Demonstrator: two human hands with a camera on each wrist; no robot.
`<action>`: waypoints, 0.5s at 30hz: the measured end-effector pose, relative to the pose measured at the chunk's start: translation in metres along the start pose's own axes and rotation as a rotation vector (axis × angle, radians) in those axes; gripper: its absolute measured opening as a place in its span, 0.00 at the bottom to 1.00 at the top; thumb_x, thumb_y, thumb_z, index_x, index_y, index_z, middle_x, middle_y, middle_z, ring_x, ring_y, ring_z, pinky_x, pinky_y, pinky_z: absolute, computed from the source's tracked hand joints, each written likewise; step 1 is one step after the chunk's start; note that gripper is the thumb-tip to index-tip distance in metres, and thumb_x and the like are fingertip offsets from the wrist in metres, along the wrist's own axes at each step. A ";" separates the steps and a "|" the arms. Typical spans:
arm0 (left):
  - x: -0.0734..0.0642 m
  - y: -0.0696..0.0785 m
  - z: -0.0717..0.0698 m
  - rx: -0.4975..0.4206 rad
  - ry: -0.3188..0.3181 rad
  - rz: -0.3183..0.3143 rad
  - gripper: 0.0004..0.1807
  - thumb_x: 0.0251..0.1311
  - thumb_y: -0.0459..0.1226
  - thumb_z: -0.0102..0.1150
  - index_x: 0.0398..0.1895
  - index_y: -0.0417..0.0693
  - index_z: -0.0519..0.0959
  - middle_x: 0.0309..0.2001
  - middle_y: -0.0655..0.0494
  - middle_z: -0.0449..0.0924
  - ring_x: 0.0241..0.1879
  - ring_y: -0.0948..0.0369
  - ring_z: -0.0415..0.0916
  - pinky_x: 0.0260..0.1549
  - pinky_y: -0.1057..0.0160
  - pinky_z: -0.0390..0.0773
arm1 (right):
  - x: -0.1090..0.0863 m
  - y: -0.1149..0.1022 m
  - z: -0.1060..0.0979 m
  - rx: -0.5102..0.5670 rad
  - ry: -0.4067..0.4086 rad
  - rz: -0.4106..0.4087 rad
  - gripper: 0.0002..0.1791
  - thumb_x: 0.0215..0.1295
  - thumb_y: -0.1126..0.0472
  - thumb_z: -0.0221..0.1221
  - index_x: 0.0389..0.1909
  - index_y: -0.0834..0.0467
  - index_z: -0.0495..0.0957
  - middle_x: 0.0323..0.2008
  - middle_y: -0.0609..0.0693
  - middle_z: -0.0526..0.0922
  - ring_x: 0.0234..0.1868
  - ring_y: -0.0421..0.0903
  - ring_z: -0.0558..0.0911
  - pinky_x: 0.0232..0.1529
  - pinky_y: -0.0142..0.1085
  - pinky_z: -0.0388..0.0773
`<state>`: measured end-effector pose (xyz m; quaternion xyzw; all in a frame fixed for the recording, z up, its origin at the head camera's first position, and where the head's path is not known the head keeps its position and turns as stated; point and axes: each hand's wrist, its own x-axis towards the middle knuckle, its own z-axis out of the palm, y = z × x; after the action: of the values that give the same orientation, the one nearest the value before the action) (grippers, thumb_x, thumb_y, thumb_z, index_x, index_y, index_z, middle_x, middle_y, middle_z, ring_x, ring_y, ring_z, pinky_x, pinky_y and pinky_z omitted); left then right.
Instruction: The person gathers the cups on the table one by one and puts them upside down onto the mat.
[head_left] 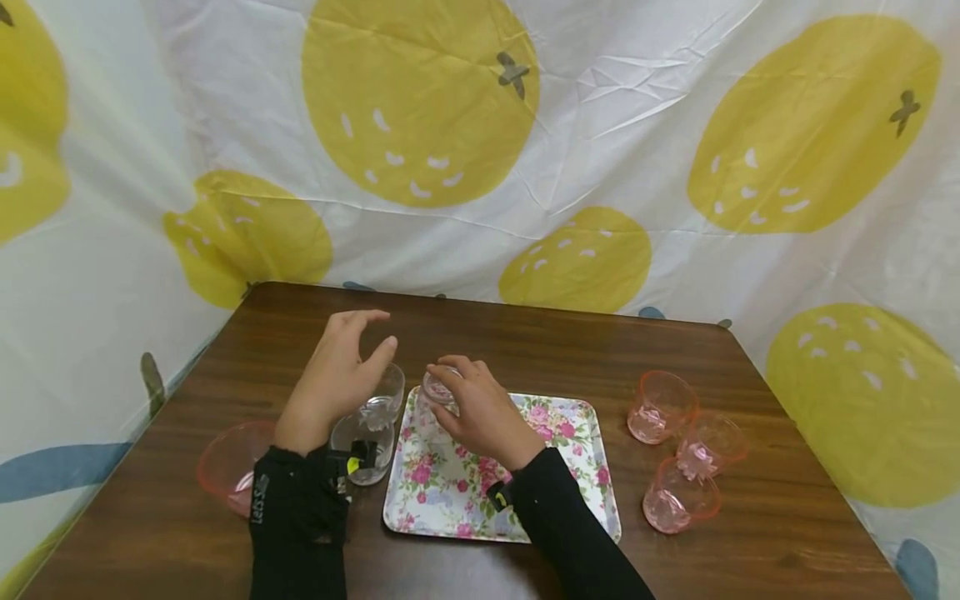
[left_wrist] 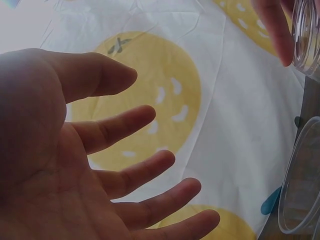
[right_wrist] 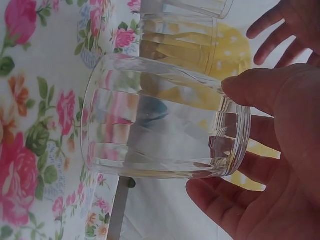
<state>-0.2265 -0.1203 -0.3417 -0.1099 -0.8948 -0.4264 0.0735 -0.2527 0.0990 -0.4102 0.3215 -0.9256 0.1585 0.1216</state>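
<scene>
Table (head_left: 540, 342) is bearing a tray (head_left: 450, 487); right hand (head_left: 483, 410) is grasping an inverted glass (right_wrist: 165, 125) at its far-left corner. Left hand (head_left: 337, 367) is hovering, fingers released. Six other glasses (head_left: 660, 412) are standing off-tray: probably early stage.

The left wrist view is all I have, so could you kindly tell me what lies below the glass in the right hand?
Observer: A white flowered tray; the right hand holds the clear glass over its far left part.
Operator: Thank you; what stands to the right of that tray?
Observer: Three pink glasses, grouped on the wooden table.
Operator: And to the left of it, please, are there more than the one clear rim I see?
Observer: Yes, two clear glasses stand near the left hand, one nearer the person than the other.
</scene>
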 end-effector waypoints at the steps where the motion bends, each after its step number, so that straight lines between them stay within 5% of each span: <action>1: 0.000 0.000 0.000 0.000 0.000 0.001 0.27 0.76 0.45 0.48 0.73 0.42 0.65 0.74 0.33 0.53 0.65 0.38 0.65 0.62 0.34 0.67 | 0.000 0.000 0.000 0.002 -0.001 0.000 0.28 0.70 0.52 0.63 0.68 0.54 0.74 0.67 0.55 0.73 0.63 0.54 0.75 0.59 0.46 0.79; 8: -0.002 0.000 -0.001 0.000 0.009 -0.010 0.27 0.76 0.45 0.48 0.73 0.43 0.65 0.74 0.34 0.53 0.65 0.39 0.66 0.63 0.34 0.67 | -0.001 -0.001 0.000 0.024 -0.003 0.005 0.29 0.70 0.52 0.63 0.69 0.55 0.72 0.67 0.56 0.72 0.64 0.54 0.75 0.60 0.47 0.78; 15: -0.003 0.001 0.000 0.018 0.011 -0.020 0.28 0.76 0.46 0.48 0.73 0.44 0.65 0.74 0.35 0.53 0.51 0.44 0.71 0.54 0.39 0.73 | 0.000 -0.002 -0.003 0.044 -0.005 0.032 0.32 0.69 0.51 0.64 0.72 0.53 0.68 0.68 0.56 0.70 0.64 0.55 0.76 0.62 0.48 0.77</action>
<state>-0.2235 -0.1204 -0.3419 -0.0978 -0.8993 -0.4196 0.0751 -0.2513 0.0991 -0.4070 0.3097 -0.9272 0.1801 0.1097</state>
